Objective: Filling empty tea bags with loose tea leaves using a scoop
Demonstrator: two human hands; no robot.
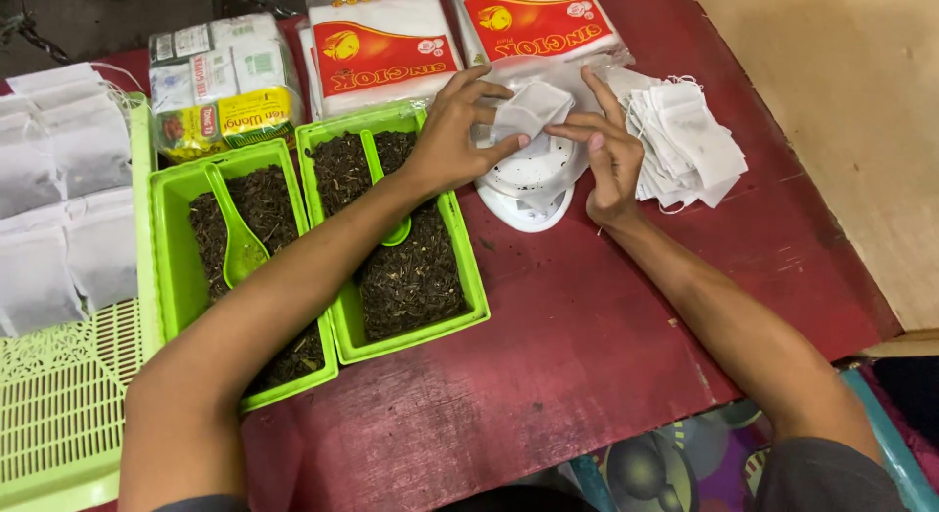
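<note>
Here I see both hands meeting over a small white scale (523, 194) that sits on the dark red table (587, 346). My left hand (455, 131) and my right hand (608, 150) pinch between them an empty white filter bag (531, 109), the fingertips closed on its edges, the left at its near-left side and the right at its right side, with the right forefinger raised above it. The bag hangs just over the scale's round platform; I cannot tell whether it touches it. Just right of the right hand lies a loose heap of more empty bags (690, 140), fanned out on the table. Under my left forearm stand two bright green tubs side by side: the nearer-centre tub (469, 287) holds dark loose tea with a green scoop (386, 194) in it, and the left tub (166, 267) holds the same dark leaf and a second green scoop (235, 238). Beyond the tubs are two white and red wrapped packs (381, 47) and a clear-wrapped bundle of small packets (220, 87). At the far left a pale green slatted tray (59, 414) carries rows of filled white sachets (68, 179).
</note>
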